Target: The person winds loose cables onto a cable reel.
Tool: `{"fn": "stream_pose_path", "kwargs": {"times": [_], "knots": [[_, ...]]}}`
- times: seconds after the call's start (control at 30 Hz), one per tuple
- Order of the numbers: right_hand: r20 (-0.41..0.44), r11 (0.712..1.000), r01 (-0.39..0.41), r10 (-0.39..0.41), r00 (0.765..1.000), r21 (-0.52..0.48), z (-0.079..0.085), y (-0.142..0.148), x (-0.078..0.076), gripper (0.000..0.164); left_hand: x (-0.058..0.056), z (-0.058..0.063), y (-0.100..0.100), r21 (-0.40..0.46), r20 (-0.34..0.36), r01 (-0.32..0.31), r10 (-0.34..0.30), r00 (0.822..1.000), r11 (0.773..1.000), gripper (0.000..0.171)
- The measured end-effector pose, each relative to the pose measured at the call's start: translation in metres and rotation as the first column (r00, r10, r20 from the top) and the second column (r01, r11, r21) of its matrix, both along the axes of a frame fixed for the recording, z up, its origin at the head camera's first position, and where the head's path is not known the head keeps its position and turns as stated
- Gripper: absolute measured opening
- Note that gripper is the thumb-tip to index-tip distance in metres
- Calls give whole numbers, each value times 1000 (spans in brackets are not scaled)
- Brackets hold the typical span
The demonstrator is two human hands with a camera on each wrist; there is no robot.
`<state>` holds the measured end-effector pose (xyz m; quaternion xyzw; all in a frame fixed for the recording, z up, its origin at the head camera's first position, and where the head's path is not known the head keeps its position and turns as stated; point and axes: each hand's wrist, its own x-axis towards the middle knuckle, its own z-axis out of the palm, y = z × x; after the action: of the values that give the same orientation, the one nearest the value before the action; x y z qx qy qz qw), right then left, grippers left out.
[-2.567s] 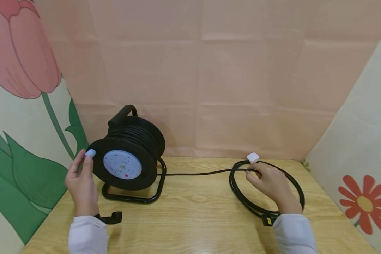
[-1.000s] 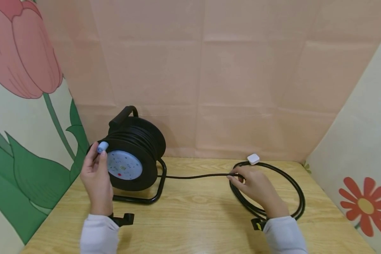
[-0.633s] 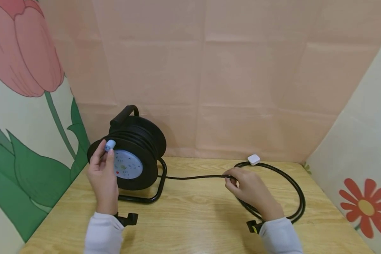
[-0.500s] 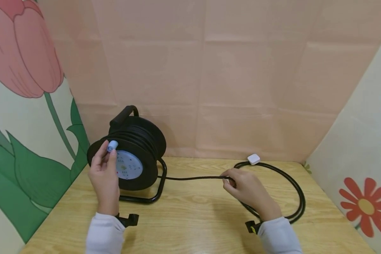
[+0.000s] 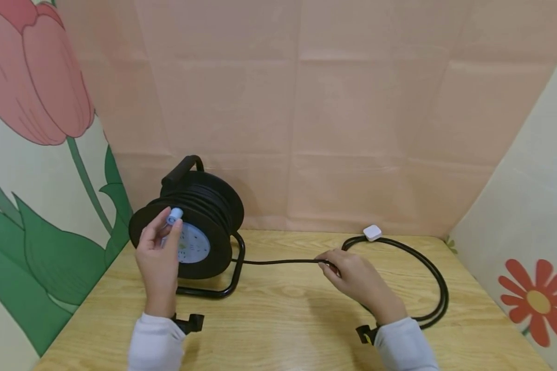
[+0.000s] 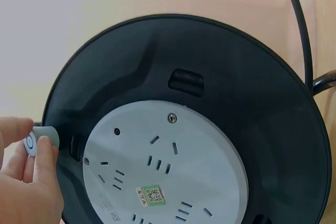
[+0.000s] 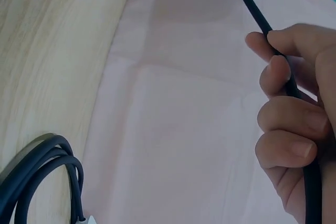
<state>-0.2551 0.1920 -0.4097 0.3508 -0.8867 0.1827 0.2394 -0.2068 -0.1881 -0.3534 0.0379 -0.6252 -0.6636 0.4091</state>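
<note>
On the left of the table stands a black cable reel point(image 5: 199, 203) wound with black cable, its pale socket plate point(image 6: 163, 166) facing forward. My left hand point(image 5: 160, 263) pinches the reel's small light-blue crank knob point(image 5: 175, 216) between thumb and fingers, in front of the upper part of the near flange. My right hand point(image 5: 357, 281) holds the black cable point(image 5: 280, 262) that runs from the reel's lower right side. In the right wrist view the cable point(image 7: 252, 9) passes between thumb and forefinger and under the curled fingers point(image 7: 286, 114).
A loose coil of cable point(image 5: 438, 278) lies on the wooden table point(image 5: 269, 330) at the right, with a white plug point(image 5: 372, 233) at its back. The reel rests on a black tube frame point(image 5: 209, 293). A pink sheet point(image 5: 353, 129) hangs behind the table.
The left hand has carried the knob rightward across the reel's face, and the socket plate has turned with it. My right hand has moved left toward the reel, still holding the cable.
</note>
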Motion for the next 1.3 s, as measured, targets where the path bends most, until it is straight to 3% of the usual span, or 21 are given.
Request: {"fn": "stream_pose_path", "kwargs": {"times": [0.2,0.43,0.63,0.73,0.9,1.13,1.3], "knots": [[-28,1000,-6,6,1000,11,-4,-4,0,17,2,0,2,-96,39,-24,28,999,995,34],[-2,1000,8,-8,1000,25,-5,-12,2,10,3,2,7,-249,-37,-61,53,998,967,29],[65,999,-2,-1,998,40,-9,-19,3,13,3,1,10,-416,-125,-138,94,988,899,28],[65,998,-23,20,998,51,-11,-24,4,13,2,0,12,-480,-147,-190,135,980,856,26],[39,996,-61,59,998,66,-18,-33,5,13,1,-3,15,-537,-163,-236,174,971,810,25],[38,992,-104,102,994,69,-25,-43,5,13,4,-2,21,-597,-123,-205,165,979,775,24],[130,991,-110,100,986,75,-23,-47,5,19,8,1,24,-646,-79,-193,188,979,738,26]]}}
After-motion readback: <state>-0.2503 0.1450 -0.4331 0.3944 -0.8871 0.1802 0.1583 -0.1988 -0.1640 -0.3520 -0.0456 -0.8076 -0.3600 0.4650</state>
